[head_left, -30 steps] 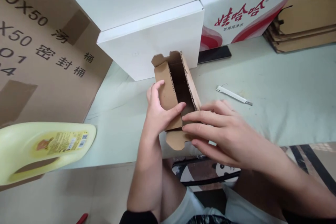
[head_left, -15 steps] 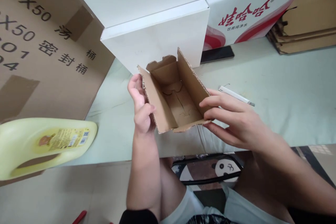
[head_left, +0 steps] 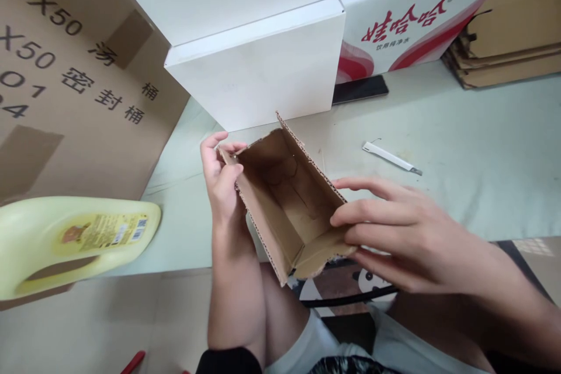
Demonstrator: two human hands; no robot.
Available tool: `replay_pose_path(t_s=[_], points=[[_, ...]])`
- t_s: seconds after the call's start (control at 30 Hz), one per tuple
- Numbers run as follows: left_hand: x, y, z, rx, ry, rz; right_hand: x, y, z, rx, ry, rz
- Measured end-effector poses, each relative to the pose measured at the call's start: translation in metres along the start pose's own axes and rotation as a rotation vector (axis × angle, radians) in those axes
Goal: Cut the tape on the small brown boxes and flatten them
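Between my hands is a small brown cardboard box (head_left: pixel 302 201), its top open and its rough-cut edges facing up toward me. It is tilted, and slits show in its bottom panel. My left hand (head_left: pixel 223 178) pinches the far left corner, thumb on the outer side of the wall and fingers behind. On the near right corner, my right hand (head_left: pixel 394 225) grips the wall, with fingertips over the rim. A white utility knife (head_left: pixel 391 158) lies on the light green tabletop beyond my right hand.
White boxes (head_left: pixel 258 70) stand at the back beside a red-and-white printed carton (head_left: pixel 403 29). A dark flat object (head_left: pixel 360 90) lies before that carton. Folded cardboard (head_left: pixel 512 52) is at far right. A large printed carton (head_left: pixel 83 82) and a yellow bottle (head_left: pixel 79 242) occupy the left.
The box has come nearer to my body and tilted, its near end now past the table edge. My left hand has shifted to its far corner; my right hand has moved nearer with it.
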State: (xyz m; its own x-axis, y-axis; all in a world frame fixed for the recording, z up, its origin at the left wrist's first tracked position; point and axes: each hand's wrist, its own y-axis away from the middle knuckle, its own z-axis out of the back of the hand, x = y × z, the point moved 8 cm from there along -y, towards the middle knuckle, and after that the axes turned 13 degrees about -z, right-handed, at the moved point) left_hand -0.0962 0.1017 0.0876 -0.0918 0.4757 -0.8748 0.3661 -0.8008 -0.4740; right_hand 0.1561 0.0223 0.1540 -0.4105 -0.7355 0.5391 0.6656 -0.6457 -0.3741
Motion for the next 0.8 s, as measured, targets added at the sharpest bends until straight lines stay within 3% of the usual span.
replay_pose_path(t_s=[0.17,0.43,0.8], points=[[-0.001,-0.002,0.0,0.058,-0.055,-0.02,-0.015,0.002,0.004,-0.135,0.075,-0.074],[-0.001,0.0,-0.007,0.111,-0.135,-0.058,-0.033,-0.003,-0.011,-0.225,0.046,-0.166],[0.009,0.008,-0.016,0.182,-0.239,-0.073,-0.045,-0.009,-0.028,0.026,-0.017,-0.16]])
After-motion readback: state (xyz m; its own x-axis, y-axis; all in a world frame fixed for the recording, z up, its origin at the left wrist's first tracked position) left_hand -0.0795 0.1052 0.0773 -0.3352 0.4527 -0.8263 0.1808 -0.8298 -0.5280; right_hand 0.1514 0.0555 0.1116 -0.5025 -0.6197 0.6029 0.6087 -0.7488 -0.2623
